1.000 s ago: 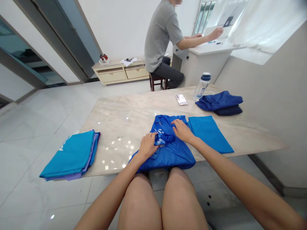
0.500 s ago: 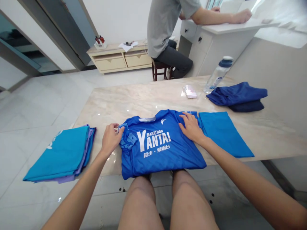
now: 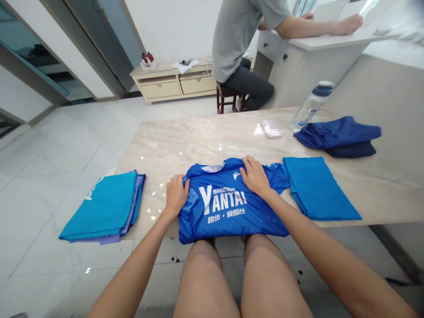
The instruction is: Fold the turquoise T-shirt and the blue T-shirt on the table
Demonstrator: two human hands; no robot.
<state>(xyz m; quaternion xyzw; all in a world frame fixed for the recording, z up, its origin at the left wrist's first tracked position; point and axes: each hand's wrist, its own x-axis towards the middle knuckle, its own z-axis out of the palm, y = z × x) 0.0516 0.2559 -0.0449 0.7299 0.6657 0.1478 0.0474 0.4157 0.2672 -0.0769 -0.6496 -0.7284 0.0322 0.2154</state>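
A blue T-shirt (image 3: pixel 225 216) printed with white "Marathon Yantai" lettering lies face up on the marble-patterned table (image 3: pixel 185 137), its collar away from me and its lower part folded under at the near edge. At the shirt's left edge, my left hand (image 3: pixel 177 194) is closed on the patterned sleeve, fingertips partly hidden. My right hand (image 3: pixel 255 176) lies flat on the chest beside the small white logo, fingers stretched out. The right sleeve is spread beyond it, touching a folded teal-blue garment (image 3: pixel 321 187).
Folded teal and purple clothes (image 3: pixel 99 207) are stacked at the table's left edge. Back right are a clear water bottle (image 3: pixel 309 108), a crumpled navy garment (image 3: pixel 338 134) and a blurred small item (image 3: pixel 270 129). Beyond the table, a person (image 3: pixel 238 44) sits at a white desk (image 3: pixel 304 57).
My left hand has pressed the raised left sleeve inward onto the shirt. My right hand has slid from the right shoulder toward the chest and collar. The view has shifted slightly left.
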